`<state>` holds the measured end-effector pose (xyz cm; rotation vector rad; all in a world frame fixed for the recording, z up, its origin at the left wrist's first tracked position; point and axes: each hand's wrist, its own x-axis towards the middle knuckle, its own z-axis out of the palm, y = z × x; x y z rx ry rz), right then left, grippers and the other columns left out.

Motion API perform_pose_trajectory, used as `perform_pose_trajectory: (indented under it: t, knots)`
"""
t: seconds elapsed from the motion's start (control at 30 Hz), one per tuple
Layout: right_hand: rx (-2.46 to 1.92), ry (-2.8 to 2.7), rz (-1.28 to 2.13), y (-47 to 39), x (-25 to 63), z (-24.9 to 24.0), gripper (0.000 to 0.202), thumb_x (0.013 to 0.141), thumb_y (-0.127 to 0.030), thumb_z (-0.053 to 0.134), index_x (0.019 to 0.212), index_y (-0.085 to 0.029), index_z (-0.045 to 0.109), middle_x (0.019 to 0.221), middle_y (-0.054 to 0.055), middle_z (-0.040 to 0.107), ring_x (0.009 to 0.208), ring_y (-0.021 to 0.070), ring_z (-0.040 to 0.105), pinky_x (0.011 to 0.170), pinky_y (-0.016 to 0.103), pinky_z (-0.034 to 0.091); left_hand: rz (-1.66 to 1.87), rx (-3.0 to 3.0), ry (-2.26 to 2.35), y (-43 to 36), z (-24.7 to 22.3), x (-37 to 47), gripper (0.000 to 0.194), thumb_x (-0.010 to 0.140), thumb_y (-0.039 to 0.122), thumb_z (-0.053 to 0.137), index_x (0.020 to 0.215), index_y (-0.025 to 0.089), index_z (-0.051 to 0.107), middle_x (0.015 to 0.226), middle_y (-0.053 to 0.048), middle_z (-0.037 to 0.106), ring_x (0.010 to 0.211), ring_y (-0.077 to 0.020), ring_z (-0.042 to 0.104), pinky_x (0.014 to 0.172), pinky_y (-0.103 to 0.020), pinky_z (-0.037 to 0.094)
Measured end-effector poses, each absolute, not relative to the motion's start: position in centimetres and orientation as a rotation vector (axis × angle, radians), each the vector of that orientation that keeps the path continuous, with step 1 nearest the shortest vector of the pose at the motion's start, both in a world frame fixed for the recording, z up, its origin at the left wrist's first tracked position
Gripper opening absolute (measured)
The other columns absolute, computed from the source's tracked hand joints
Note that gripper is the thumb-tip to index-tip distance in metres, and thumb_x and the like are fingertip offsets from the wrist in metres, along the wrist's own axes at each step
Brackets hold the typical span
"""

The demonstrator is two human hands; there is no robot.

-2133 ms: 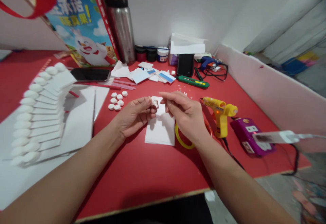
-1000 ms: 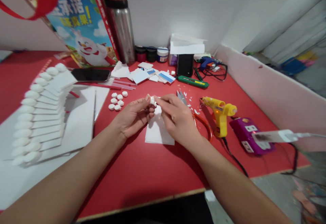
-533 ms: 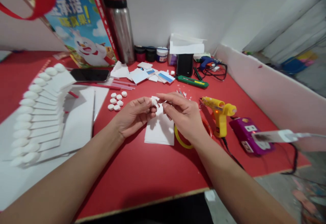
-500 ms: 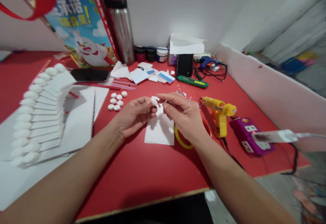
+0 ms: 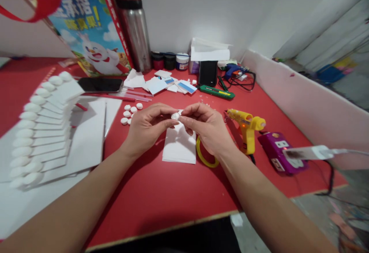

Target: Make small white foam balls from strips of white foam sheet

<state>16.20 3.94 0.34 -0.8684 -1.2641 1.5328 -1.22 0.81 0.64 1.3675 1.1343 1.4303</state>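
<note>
Between my two hands is a small white lump (image 5: 175,116), held above a stack of white paper (image 5: 179,145). My left hand (image 5: 150,124) pinches it from the left with thumb and fingers. From the other side, the fingertips of my right hand (image 5: 204,126) close on the same lump. Several small white rounded pieces (image 5: 133,109) lie on the red table beside my left hand, partly hidden by it. A yellow ring (image 5: 208,160) lies under my right wrist.
At right are a yellow glue gun (image 5: 247,126) and a purple power socket (image 5: 278,153). A green cutter (image 5: 217,91), white scraps (image 5: 157,85) and a steel flask (image 5: 134,30) stand or lie behind. White round-topped strips (image 5: 49,130) fan out at left.
My left hand has turned, its thumb and fingers now reaching toward my right hand around the white lump. My right fingertips have closed on it. More of the small white pieces are covered.
</note>
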Motion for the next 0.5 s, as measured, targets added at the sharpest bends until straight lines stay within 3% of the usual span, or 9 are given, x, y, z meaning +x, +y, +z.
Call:
perform_pose_trajectory:
  t: [0.33,0.5]
  knots:
    - [-0.906,-1.358,1.453,3.92,16.21,0.28,0.028,0.073,-0.033,0.085,0.083,-0.019,0.063,0.068,-0.004,0.064,0.055,0.0084,0.056,0.051,0.023,0.044,1.411,1.439,1.085,0.79,0.34,-1.08,0.03,0.075,0.018,0.084,0.104,0.025,0.082,0.104,-0.006,0.072,0.101,-0.0196,0.064,0.092,-0.03,0.051]
    - [-0.868,-1.329,1.495,3.89,16.22,0.35,0.031,0.071,-0.033,0.086,0.084,-0.019,0.062,0.074,-0.002,0.068,0.06,0.0111,0.063,0.051,0.023,0.047,1.455,1.388,1.146,0.76,0.41,-1.04,0.026,0.074,0.018,0.084,0.099,0.025,0.083,0.101,-0.006,0.07,0.096,-0.0189,0.062,0.085,-0.028,0.051]
